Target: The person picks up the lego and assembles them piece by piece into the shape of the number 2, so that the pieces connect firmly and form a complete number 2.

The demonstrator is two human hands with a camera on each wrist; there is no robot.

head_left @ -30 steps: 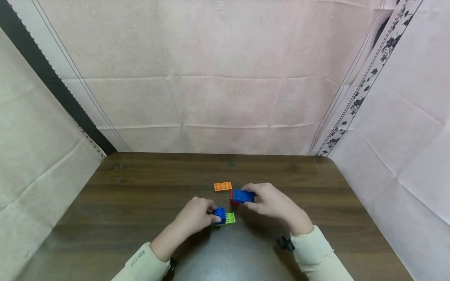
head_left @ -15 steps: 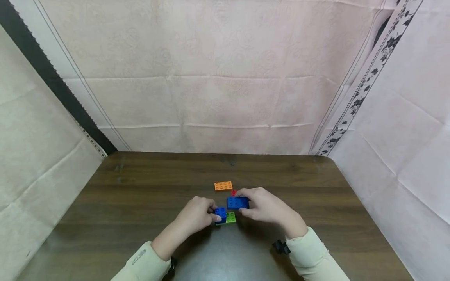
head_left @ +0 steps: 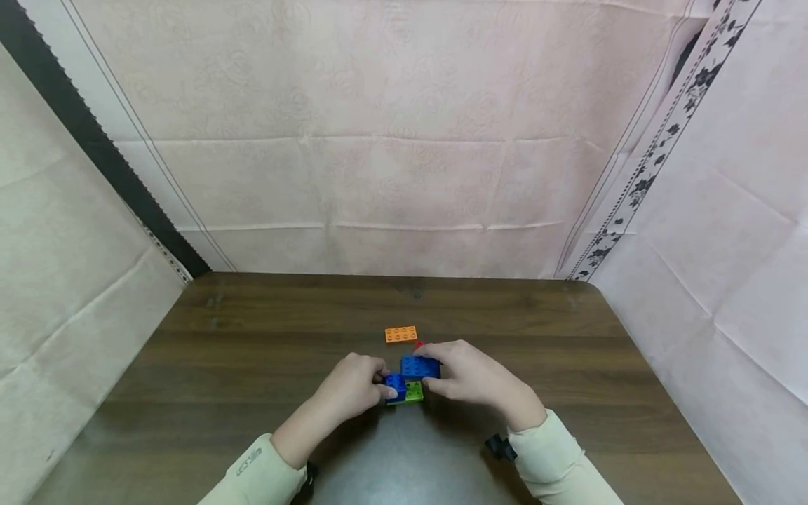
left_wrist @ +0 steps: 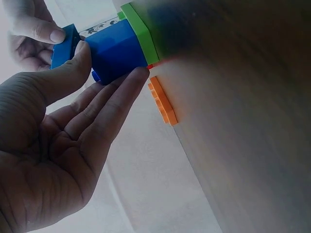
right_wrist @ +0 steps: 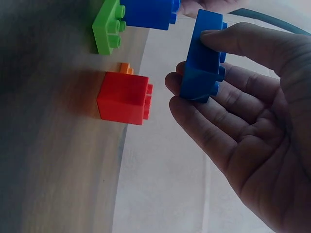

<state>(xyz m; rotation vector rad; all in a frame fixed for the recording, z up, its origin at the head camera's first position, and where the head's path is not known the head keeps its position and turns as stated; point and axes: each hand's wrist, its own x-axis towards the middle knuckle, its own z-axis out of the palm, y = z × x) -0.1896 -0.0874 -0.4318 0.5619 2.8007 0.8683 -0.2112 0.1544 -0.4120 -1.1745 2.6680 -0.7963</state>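
Observation:
My left hand (head_left: 355, 384) grips a tall blue block (left_wrist: 117, 51) between thumb and fingers. That block stands on one end of a flat light-green brick (head_left: 413, 391), whose free studs show to its right. Between the thumb and fingers of my right hand (head_left: 472, 375) is a flatter, longer blue brick (right_wrist: 201, 56), studs up. It is raised above the table, just behind the green brick's bare studs in the head view. A red block (right_wrist: 124, 98) stands on the table below the right hand, mostly hidden by it in the head view.
An orange brick (head_left: 400, 334) lies flat on the brown wooden table (head_left: 284, 315), beyond both hands. White cloth (head_left: 391, 175) hangs past the far edge and along both sides. Each wrist wears a small black device, the right one (head_left: 501, 447) plainly visible.
My right hand has carried the long blue brick leftward and toward me, from over the red block to near the green brick. The left hand has stayed in place on its block.

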